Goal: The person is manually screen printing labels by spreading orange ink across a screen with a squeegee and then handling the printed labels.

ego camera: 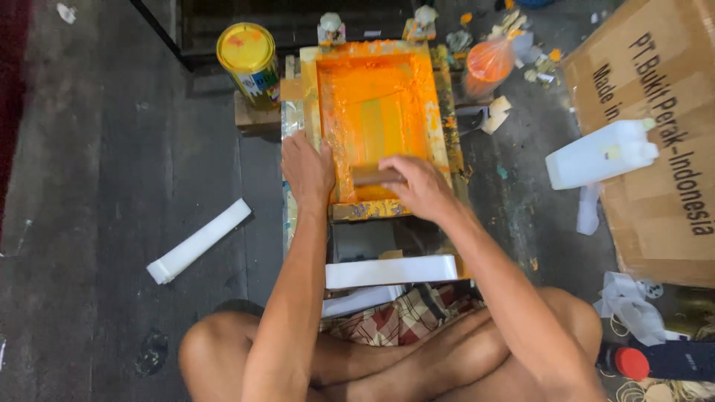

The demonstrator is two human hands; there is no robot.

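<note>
Under the right hand, a squeegee crosses the orange screen frame.

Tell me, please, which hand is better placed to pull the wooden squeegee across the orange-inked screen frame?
Probably the right hand: it already grips the wooden squeegee inside the orange-inked screen frame, while the left hand presses on the frame's edge.
</note>
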